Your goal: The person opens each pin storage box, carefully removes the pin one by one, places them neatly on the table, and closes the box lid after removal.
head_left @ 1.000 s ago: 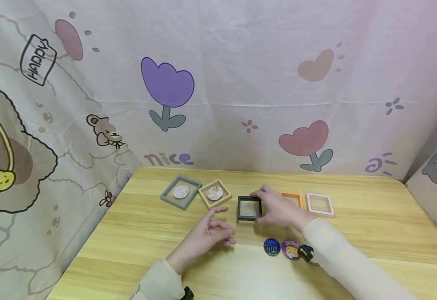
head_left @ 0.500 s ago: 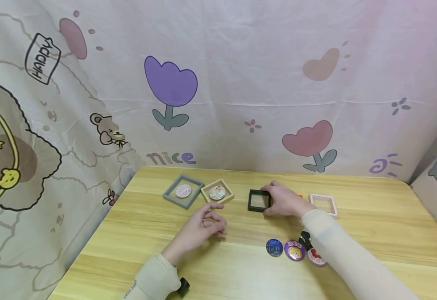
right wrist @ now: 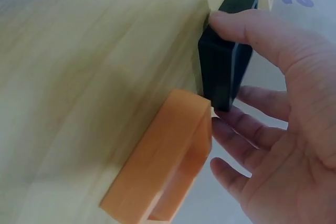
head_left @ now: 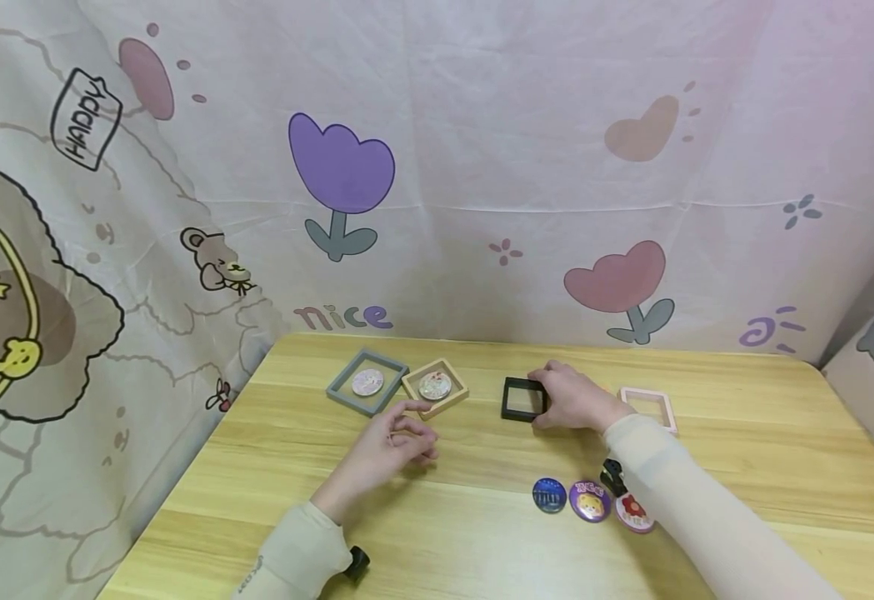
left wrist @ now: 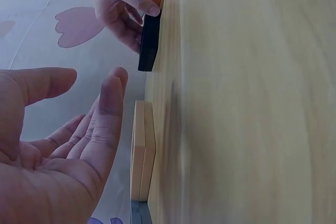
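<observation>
bare tabletop (head_left: 481,433) between both hands

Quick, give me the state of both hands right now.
Left hand: open, fingers loosely curled, holding nothing.
Right hand: fingers and thumb grip the black frame on the table.

My wooden table (head_left: 744,450) carries five square frames in a row — grey (head_left: 366,382), tan (head_left: 435,387), black (head_left: 521,399), orange (right wrist: 167,166), pink (head_left: 648,407) — the first two holding coins, with three badges (head_left: 591,502) lying nearer me.
</observation>
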The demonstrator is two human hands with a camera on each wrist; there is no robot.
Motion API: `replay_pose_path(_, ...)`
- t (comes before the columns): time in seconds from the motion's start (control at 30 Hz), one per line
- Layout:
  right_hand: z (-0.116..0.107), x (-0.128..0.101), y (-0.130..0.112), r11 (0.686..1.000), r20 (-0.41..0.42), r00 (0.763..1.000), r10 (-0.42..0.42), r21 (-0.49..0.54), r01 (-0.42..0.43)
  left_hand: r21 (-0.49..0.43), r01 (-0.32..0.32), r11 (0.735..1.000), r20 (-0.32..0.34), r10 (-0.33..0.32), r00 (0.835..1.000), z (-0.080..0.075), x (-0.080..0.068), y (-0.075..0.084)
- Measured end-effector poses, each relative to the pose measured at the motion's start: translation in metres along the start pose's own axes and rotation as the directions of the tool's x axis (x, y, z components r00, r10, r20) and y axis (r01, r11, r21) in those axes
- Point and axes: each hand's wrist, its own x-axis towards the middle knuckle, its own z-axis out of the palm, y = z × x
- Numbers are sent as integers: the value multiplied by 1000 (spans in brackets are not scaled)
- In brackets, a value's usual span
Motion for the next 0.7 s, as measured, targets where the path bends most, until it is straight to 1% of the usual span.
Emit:
replay_pose_path(0.23,-5,3,-17,998,-28,999,-31,-55,29,1,-2,1000,-18,2,1000,-8,0,0)
replay_pose_path(0.37,-5,9,-32,994,-55,997,-60,-97,55,7,-4,1000,-44,5,999,-12,0,-2)
replay_pose_path(0.47,-3,14,-44,991,-78,994,-82,-108,73,11,0,1000,-66,1,998,-15,-1,-4)
replay_pose_path(0.6,2,21,-58,994,-93,993,-76,-87,68,16,7,1000,-96,-5,995,-18,-2,-4)
replay_pose_path(0.7,8,26,-68,997,-89,994,-56,-50,51,49,25,998,-138,-19,990,-20,-3,-3)
